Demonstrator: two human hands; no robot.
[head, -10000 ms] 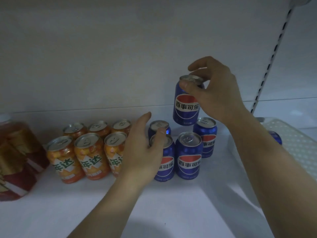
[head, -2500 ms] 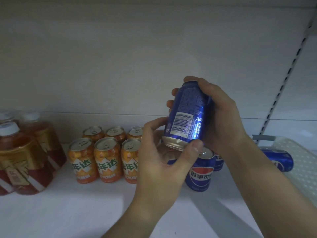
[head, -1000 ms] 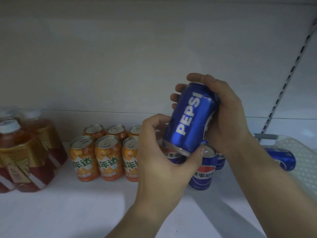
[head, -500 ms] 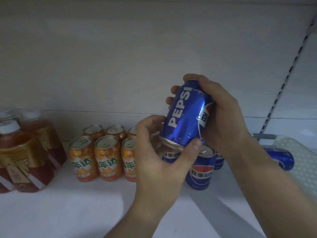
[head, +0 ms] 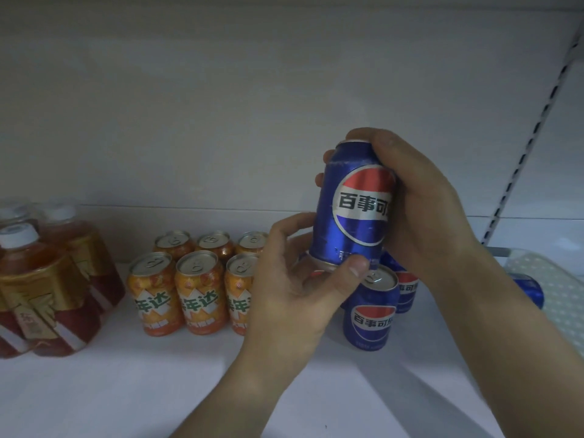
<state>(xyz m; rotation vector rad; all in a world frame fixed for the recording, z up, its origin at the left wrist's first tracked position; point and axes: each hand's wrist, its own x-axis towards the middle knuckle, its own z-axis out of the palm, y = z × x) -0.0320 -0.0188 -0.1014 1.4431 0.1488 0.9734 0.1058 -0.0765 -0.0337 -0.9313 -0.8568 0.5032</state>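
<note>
A blue cola can (head: 354, 210) is held upright above the right half of the shelf (head: 126, 390), over the blue cans (head: 369, 314) standing there. The right hand (head: 420, 210) wraps its top and side, and the left hand (head: 294, 289) pinches its base rim. Smooth, thin-walled, probably full: best gripped round the body.

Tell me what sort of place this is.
Probably a shop display shelf: a white shelf board with a slotted upright, orange soda cans in neat rows, and Pepsi cans grouped beside them.
</note>
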